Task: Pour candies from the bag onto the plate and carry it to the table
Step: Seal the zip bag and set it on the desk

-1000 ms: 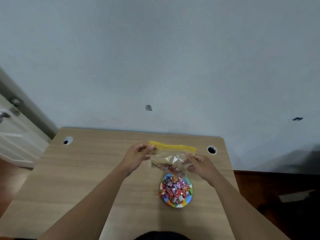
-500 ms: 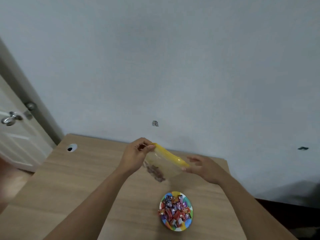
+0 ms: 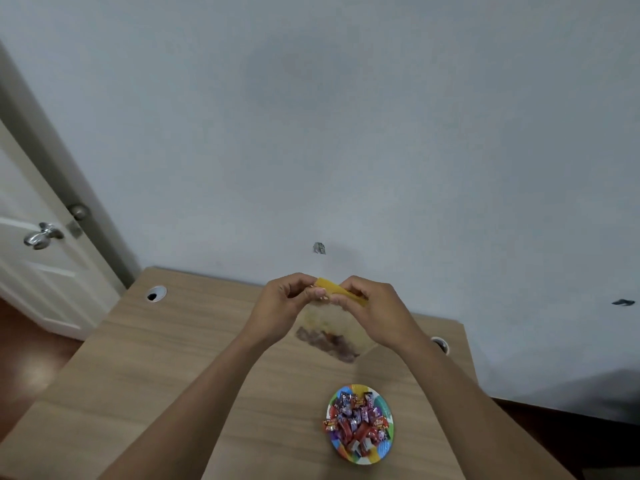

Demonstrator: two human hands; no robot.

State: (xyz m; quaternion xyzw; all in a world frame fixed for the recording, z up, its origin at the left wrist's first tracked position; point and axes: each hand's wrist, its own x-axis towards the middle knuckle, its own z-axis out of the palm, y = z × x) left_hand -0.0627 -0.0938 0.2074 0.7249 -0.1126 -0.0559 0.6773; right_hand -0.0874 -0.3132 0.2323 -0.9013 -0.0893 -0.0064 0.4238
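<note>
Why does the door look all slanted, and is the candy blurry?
Head view: the wide lens leans the door and bends the table edges; the candies on the plate look fairly sharp, while the bag, held by the left hand and right hand, is soft; light is dim and even, without glare.

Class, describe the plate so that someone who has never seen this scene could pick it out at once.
Find the wooden desk against the pale wall. Near its front right part, below both hands, lies a small round plate. Its rainbow-striped rim and heap of wrapped candies set it apart.
</note>
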